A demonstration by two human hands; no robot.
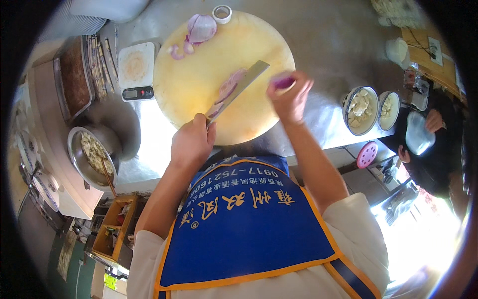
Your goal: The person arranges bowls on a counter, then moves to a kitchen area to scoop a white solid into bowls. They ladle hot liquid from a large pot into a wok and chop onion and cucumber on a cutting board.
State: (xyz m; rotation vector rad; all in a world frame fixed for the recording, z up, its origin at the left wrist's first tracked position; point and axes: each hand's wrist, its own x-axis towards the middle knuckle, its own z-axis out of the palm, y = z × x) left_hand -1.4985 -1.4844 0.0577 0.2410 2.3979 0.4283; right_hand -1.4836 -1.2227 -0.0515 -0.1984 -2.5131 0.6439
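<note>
A round yellowish cutting board (257, 41) lies before me on a metal worktop. My left hand (192, 142) grips the handle of a broad-bladed kitchen knife (239, 86), whose blade slants up to the right across the board. Thin red onion slices (230, 85) lie along the blade's left side. Over the board's right edge, my right hand (291, 97) holds a purple piece of red onion (283, 82), both blurred. A peeled red onion half (202, 28) sits at the board's far edge, with small onion scraps (178, 52) below it.
A tape roll (222, 15) stands by the onion half. Left of the board are a digital scale (136, 67) and a steel bowl (71, 149) of chopped food with chopsticks. Two patterned bowls (347, 108) of pale pieces stand right. Beyond, another person's hands (434, 120) hold a translucent object.
</note>
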